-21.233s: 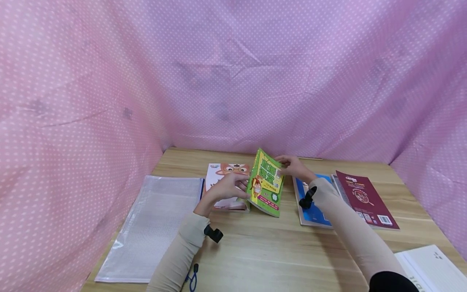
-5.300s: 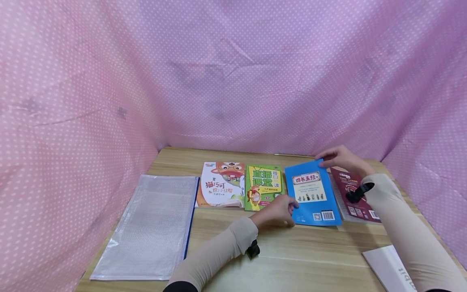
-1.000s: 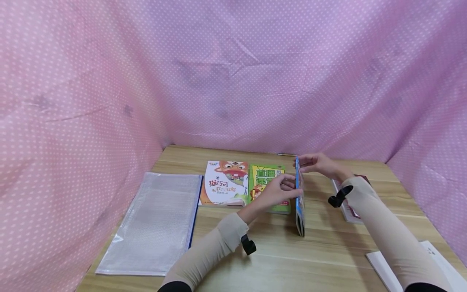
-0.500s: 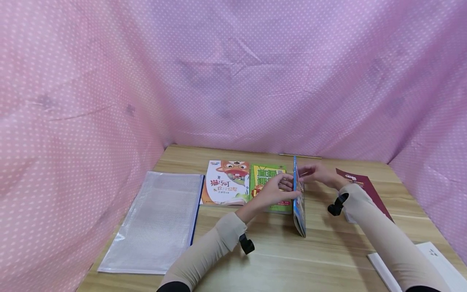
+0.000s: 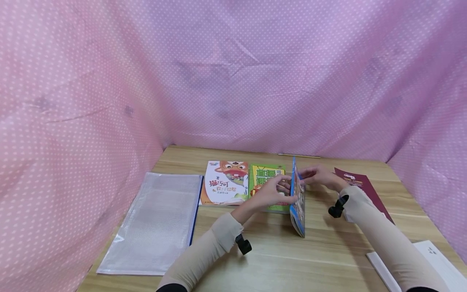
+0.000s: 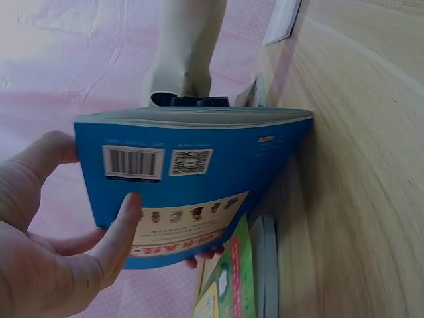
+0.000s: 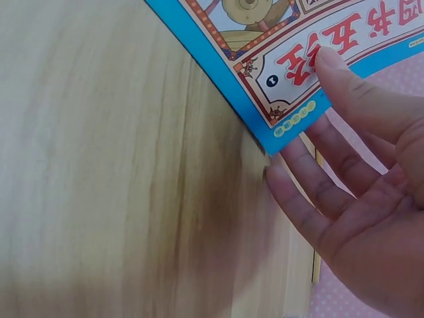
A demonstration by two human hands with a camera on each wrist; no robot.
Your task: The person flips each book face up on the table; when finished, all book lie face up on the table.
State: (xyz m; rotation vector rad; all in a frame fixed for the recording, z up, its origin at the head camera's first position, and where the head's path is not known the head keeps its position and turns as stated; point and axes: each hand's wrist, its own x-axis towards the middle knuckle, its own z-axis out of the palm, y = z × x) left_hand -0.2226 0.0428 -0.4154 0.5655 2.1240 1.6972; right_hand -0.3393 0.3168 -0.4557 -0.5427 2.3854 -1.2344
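Observation:
In the head view a blue paperback book [image 5: 298, 211] stands on its edge over the table, held between both hands. My left hand [image 5: 269, 195] pinches its near upper edge; in the left wrist view, fingers of that hand [image 6: 59, 265] lie on the blue back cover with its barcode. My right hand [image 5: 321, 177] grips the far corner, and in the right wrist view the thumb of the hand [image 7: 377, 192] presses the illustrated front cover [image 7: 245, 73], the other fingers behind. A green book [image 5: 260, 172] lies flat just left, partly hidden by my left hand.
A white book with a fox-like face [image 5: 222, 182] lies left of the green one. Farther left is a clear zip folder [image 5: 153, 223]. A maroon book [image 5: 365, 190] lies right, partly behind my sleeve. A white notebook [image 5: 438, 263] sits front right, a thin rod [image 5: 299, 155] at the back.
The green book, held earlier, now lies beside the white one. The blue book has swung from back cover facing me to standing on edge; its front shows slightly more than half a second ago.

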